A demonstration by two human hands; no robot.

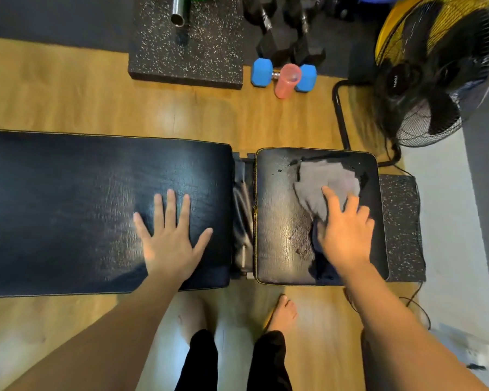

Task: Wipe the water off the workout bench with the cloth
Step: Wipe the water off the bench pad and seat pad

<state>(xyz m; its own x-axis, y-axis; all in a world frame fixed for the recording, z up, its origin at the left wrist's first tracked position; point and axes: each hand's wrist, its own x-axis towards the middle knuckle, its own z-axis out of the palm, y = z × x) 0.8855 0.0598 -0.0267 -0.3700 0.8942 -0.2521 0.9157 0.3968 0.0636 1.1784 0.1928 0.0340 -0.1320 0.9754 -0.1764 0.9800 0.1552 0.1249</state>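
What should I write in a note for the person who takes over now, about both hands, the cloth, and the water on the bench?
Left hand: flat and open on the long back pad, holding nothing.
Right hand: pressing the grey cloth onto the small seat pad.
Done: wiping has started; the cloth covers the far right part of the seat pad.
Left: water drops beside the cloth near the far edge, and a damp patch left of the right hand. The back pad looks dry, but glare makes this uncertain.
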